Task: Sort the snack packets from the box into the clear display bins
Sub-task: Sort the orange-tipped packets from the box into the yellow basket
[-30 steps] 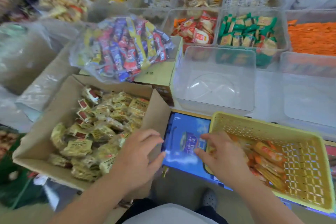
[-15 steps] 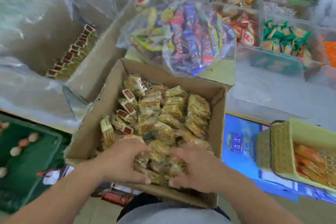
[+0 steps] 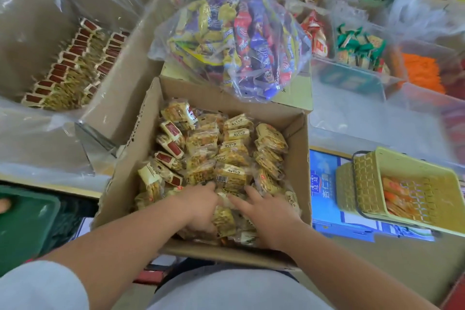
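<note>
An open cardboard box point(image 3: 298, 156) in front of me is full of yellow-wrapped snack packets point(image 3: 234, 156), some with red labels. Both hands are down in its near end. My left hand point(image 3: 200, 205) has its fingers dug into the heap and curled round a few packets. My right hand point(image 3: 268, 214) lies on the packets beside it with straight, spread fingers. A clear display bin point(image 3: 141, 40) at the left holds neat rows of the same red-labelled packets point(image 3: 70, 65). Another clear bin point(image 3: 352, 118) at the right looks empty.
A clear bag of colourful sweets point(image 3: 239, 43) lies on a carton behind the box. A yellow basket point(image 3: 402, 166) with orange packets stands on a blue carton point(image 3: 324, 196) to the right. More filled bins point(image 3: 362, 45) line the back. A green crate point(image 3: 22, 221) is at lower left.
My view has swung left from the yellow basket to the box. Both hands moved from the box edge and basket into the packet heap and have pushed deeper in.
</note>
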Demonstrator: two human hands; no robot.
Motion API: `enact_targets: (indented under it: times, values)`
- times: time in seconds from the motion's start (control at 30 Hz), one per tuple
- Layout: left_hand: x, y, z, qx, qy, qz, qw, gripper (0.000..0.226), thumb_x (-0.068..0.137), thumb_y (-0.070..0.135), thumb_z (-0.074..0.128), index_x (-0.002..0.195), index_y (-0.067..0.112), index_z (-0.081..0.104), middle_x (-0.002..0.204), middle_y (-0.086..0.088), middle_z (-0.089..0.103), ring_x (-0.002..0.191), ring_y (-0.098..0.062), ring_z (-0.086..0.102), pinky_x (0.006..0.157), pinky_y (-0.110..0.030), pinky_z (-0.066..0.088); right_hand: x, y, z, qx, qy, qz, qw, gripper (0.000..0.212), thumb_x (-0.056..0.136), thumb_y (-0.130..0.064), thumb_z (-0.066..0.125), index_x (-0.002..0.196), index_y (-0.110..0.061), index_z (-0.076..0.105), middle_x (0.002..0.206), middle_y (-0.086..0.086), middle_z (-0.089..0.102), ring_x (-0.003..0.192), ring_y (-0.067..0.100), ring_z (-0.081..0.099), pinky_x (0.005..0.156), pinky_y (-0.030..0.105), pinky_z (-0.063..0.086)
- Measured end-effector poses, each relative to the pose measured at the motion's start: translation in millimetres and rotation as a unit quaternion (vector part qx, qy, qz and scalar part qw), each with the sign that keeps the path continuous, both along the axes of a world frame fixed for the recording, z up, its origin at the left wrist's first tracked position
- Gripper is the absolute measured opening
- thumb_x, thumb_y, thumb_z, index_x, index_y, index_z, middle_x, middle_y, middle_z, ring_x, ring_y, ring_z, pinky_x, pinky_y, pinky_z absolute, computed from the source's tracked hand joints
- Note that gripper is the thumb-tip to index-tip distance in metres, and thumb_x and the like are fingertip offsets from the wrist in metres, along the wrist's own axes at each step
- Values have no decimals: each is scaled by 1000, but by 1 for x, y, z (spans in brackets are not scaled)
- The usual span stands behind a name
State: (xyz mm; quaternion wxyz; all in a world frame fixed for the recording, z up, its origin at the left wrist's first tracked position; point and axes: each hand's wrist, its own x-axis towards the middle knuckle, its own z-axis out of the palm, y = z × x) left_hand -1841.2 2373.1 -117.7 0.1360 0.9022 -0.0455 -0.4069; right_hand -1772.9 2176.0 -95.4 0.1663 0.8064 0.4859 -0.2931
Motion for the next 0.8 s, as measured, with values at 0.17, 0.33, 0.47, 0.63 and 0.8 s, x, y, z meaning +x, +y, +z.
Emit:
enact_targets:
  times: [0.17,0.33,0.47,0.63,0.8]
  values:
    - [4,14,-9,-43,23,54,997,74,82,53,76,147,33,49,110,2,68,80,-11,64,70,-33,54,2,4,-8,0,-1,-29,1000,135,65,-71,78,148,-48,-26,164,13,19,114,44,59,91,54,50]
    - [6,31,-3,-88,2,134,987,46,80,48,80,118,25,67,81,4,69,70,-13,67,57,-33,50,-4,9,-18,32,-29,-56,998,136,72,-49,82,149,-45,-29,158,16,22,95,41,62,79,49,50]
    - [1,49,12,-97,-42,206,973,51,82,46,79,125,24,65,82,4,66,64,-10,63,58,-33,51,-7,4,-25,71,-55,-84,992,120,77,-45,77,151,-45,-17,163,13,7,119,44,51,89,52,50]
    - [-8,59,29,-40,-226,283,931,78,79,45,84,146,31,47,111,9,68,83,-7,63,66,-21,48,-8,5,-28,54,-38,-48,997,93,79,-47,74,148,-38,12,162,10,1,143,46,21,104,63,38]
    - [-21,59,30,88,-420,132,893,114,63,35,96,154,30,26,144,-11,51,129,-33,52,103,-49,47,-12,11,-30,-17,-56,-9,998,96,78,-35,80,147,-29,15,160,13,13,145,48,11,105,66,35]
